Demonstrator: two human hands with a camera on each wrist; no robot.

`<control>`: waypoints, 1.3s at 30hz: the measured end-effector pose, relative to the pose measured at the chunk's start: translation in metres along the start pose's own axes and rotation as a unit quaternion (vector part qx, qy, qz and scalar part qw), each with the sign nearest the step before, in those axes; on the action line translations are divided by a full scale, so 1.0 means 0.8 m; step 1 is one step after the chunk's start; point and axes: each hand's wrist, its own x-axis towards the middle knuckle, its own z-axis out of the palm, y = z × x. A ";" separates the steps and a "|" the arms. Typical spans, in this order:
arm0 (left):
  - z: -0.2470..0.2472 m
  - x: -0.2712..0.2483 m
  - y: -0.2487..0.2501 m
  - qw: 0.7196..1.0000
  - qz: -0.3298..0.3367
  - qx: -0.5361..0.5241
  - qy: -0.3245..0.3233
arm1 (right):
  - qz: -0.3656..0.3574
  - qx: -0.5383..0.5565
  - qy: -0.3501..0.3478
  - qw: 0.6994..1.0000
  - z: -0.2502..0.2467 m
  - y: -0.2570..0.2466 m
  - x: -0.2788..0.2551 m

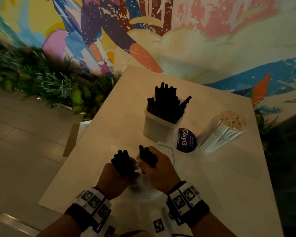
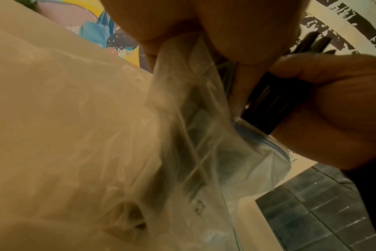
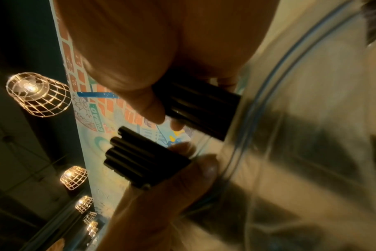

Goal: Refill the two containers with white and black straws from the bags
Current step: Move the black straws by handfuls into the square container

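wall: colourful mural [image 1: 212, 40] | planter greenery [image 1: 41, 79] | floor: pale tiles [image 1: 15, 134] | caged lamps [image 3: 38, 95]

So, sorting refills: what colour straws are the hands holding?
Black straws, clearest in the head view.

Two hands: the left hand [image 1: 117, 175] and the right hand [image 1: 158, 170]. Each holds one bunch of black straws, one bunch [image 1: 122, 162] left and another [image 1: 148, 157] right. Two containers stand on the surface [image 1: 229, 177]: one [image 1: 158, 127] with black straws, one [image 1: 220, 135] with white. One clear bag [image 1: 143, 190]. One round sticker [image 1: 186, 140].
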 end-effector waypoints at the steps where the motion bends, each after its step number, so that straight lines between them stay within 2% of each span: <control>1: -0.002 0.000 -0.001 1.000 -0.017 -0.015 0.003 | -0.019 0.009 0.026 0.999 -0.005 -0.002 -0.001; 3: -0.004 -0.002 -0.005 0.998 -0.037 -0.045 0.011 | -0.053 0.030 0.079 0.995 -0.016 -0.006 -0.002; 5: -0.006 -0.003 -0.003 0.996 -0.052 -0.067 0.022 | -0.054 0.060 0.111 0.990 -0.025 -0.005 -0.001; 8: -0.005 -0.003 0.001 0.997 -0.040 -0.061 0.031 | 0.011 0.086 0.134 0.987 -0.023 0.013 0.001; 11: -0.004 -0.002 -0.001 0.996 -0.024 -0.080 0.030 | 0.071 0.065 0.126 0.987 -0.017 0.033 -0.001; 16: -0.004 -0.004 -0.010 0.995 -0.019 -0.095 0.031 | 0.012 0.112 0.172 0.979 -0.026 0.016 -0.002; 18: -0.004 -0.004 -0.011 0.992 -0.022 -0.116 0.032 | 0.019 0.103 0.162 0.981 -0.024 0.022 -0.001; 22: -0.001 -0.003 -0.006 0.991 -0.018 -0.127 0.025 | 0.067 -0.002 0.130 0.989 -0.015 0.047 0.000; 28: -0.004 -0.003 -0.007 0.993 -0.016 -0.117 0.030 | 0.086 0.052 0.104 0.990 -0.022 0.038 0.000; 32: -0.006 -0.004 -0.013 0.994 -0.008 -0.106 0.038 | 0.022 0.148 0.109 0.983 -0.048 -0.014 -0.001; 36: -0.003 -0.003 -0.012 0.993 -0.002 -0.112 0.041 | -0.098 0.187 0.118 0.970 -0.092 -0.086 0.011; 39: -0.003 -0.003 -0.009 0.990 0.003 -0.138 0.038 | -0.196 0.225 0.128 0.946 -0.122 -0.132 0.020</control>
